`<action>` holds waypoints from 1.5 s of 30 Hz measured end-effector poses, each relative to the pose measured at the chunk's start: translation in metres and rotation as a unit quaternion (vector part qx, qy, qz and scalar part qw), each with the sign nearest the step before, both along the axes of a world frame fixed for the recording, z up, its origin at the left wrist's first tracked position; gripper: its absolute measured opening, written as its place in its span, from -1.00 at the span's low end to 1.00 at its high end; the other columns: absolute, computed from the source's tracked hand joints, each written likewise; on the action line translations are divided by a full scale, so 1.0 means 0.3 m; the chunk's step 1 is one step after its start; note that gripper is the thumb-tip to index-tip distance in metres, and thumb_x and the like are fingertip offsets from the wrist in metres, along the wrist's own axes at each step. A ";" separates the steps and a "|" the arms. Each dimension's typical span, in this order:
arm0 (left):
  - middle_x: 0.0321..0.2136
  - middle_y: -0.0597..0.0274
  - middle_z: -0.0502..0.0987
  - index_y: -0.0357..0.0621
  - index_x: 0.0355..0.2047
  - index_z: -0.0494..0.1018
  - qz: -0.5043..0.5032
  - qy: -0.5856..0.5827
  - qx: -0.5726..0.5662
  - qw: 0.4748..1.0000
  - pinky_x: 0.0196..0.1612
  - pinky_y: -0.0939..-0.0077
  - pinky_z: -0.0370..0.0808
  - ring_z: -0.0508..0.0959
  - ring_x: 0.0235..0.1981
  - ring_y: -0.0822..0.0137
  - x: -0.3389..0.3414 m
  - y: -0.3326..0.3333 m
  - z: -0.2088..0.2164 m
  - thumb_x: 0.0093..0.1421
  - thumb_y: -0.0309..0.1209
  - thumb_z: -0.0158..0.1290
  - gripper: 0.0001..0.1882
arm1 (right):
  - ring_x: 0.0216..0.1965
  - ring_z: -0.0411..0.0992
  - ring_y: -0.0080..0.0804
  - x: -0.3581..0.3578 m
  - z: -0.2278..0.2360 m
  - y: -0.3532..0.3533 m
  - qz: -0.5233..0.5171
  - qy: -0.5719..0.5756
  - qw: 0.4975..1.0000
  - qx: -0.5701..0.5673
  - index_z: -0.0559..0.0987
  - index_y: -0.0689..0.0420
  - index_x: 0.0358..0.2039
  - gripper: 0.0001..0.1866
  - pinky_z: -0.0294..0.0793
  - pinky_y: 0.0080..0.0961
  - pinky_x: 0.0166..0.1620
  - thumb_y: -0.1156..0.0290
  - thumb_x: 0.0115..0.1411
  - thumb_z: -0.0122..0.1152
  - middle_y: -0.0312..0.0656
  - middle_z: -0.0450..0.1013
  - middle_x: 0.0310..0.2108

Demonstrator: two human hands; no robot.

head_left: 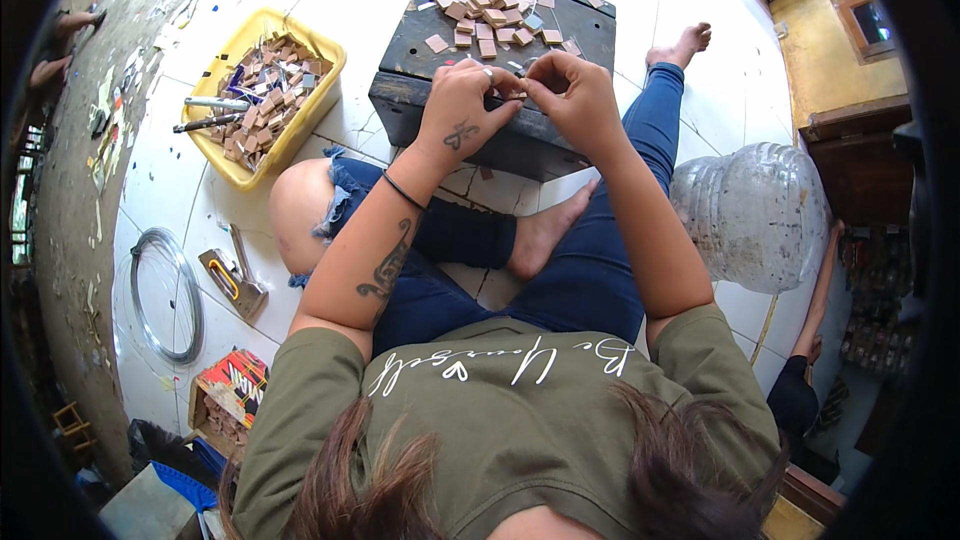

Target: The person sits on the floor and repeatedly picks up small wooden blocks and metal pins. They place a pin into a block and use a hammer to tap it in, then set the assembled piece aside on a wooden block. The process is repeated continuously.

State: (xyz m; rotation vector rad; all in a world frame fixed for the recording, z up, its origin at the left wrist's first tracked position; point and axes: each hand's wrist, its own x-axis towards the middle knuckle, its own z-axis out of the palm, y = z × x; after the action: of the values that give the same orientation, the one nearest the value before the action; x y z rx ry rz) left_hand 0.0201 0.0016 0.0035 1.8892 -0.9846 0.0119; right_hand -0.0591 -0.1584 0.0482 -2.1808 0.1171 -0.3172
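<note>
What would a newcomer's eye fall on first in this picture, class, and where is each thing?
First, probably, the heap of small pinkish-brown pieces on the dark wooden box at top centre, with the left hand and right hand meeting at its near edge. Next comes the bright yellow basket of similar pieces at upper left, then the big cloudy plastic bottle at right.

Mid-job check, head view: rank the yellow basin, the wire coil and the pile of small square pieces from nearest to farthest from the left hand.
From the left hand:
1. Pile of small square pieces: just beyond it, on the dark box.
2. Yellow basin: to its left.
3. Wire coil: farthest, toward the lower left.
</note>
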 end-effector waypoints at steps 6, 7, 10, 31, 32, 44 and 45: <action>-0.42 0.17 0.56 -0.25 -0.33 0.58 -0.038 0.123 -0.121 0.984 -0.27 0.57 0.49 0.57 -0.41 0.34 -0.020 0.001 0.015 0.07 -0.52 0.22 -0.86 | -0.35 0.51 -0.61 -0.040 -0.031 -0.021 -0.063 -0.067 0.978 0.187 0.57 0.25 -0.27 -0.90 0.51 -0.66 -0.22 0.53 0.22 0.26 -0.26 0.56 -0.40; -0.42 0.16 0.57 -0.25 -0.31 0.57 -0.037 0.111 -0.118 0.986 -0.26 0.55 0.49 0.57 -0.40 0.32 -0.023 0.002 0.012 0.07 -0.52 0.22 -0.84 | -0.35 0.51 -0.61 -0.052 -0.035 -0.026 -0.077 -0.082 0.968 0.222 0.57 0.24 -0.26 -0.90 0.51 -0.67 -0.21 0.53 0.23 0.26 -0.26 0.56 -0.39; -0.41 0.14 0.58 -0.23 -0.27 0.56 -0.030 0.037 -0.104 0.993 -0.22 0.49 0.50 0.58 -0.37 0.27 -0.033 0.004 -0.002 0.07 -0.52 0.22 -0.81 | -0.34 0.52 -0.61 -0.079 -0.045 -0.028 -0.060 -0.058 0.972 0.220 0.57 0.25 -0.26 -0.91 0.51 -0.68 -0.22 0.54 0.24 0.24 -0.25 0.56 -0.38; -0.51 0.24 0.55 -0.09 -0.48 0.60 0.034 -0.015 -0.080 0.996 -0.10 0.31 0.37 0.54 -0.34 0.22 -0.056 0.020 -0.036 -0.02 -0.39 0.31 -0.88 | -0.35 0.54 -0.62 -0.069 -0.003 0.046 -0.025 -0.040 0.999 0.021 0.62 0.27 -0.34 -0.91 0.52 -0.65 -0.24 0.52 0.15 0.31 -0.22 0.58 -0.43; -0.51 0.25 0.55 -0.09 -0.48 0.60 0.034 -0.014 -0.079 0.996 -0.10 0.31 0.37 0.54 -0.34 0.22 -0.057 0.019 -0.036 -0.02 -0.39 0.31 -0.88 | -0.35 0.54 -0.62 -0.070 -0.003 0.046 -0.019 -0.051 0.998 0.020 0.62 0.27 -0.34 -0.91 0.52 -0.64 -0.24 0.52 0.15 0.31 -0.22 0.58 -0.43; -0.50 0.21 0.55 -0.13 -0.46 0.59 0.022 0.014 -0.090 0.996 -0.10 0.28 0.40 0.55 -0.33 0.16 -0.056 0.013 -0.020 0.01 -0.40 0.27 -0.89 | -0.51 0.53 -0.24 -0.049 0.022 0.042 0.019 -0.078 0.994 -0.070 0.62 0.23 -0.39 -0.89 0.50 -0.44 -0.38 0.46 0.08 0.29 -0.07 0.54 -0.50; -0.50 0.20 0.56 -0.15 -0.46 0.59 0.014 0.024 -0.103 0.994 -0.11 0.28 0.41 0.56 -0.33 0.15 -0.054 0.010 -0.017 0.02 -0.41 0.26 -0.89 | -0.51 0.53 -0.24 -0.046 0.026 0.043 0.019 -0.073 0.994 -0.081 0.62 0.23 -0.40 -0.89 0.50 -0.44 -0.38 0.46 0.08 0.30 -0.07 0.54 -0.50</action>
State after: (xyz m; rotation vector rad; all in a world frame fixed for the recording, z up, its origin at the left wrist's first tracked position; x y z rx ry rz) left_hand 0.0038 0.0046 -0.0015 1.7071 -0.8883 0.0809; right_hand -0.0730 -0.1454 0.0559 -2.3074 -0.0328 -0.4784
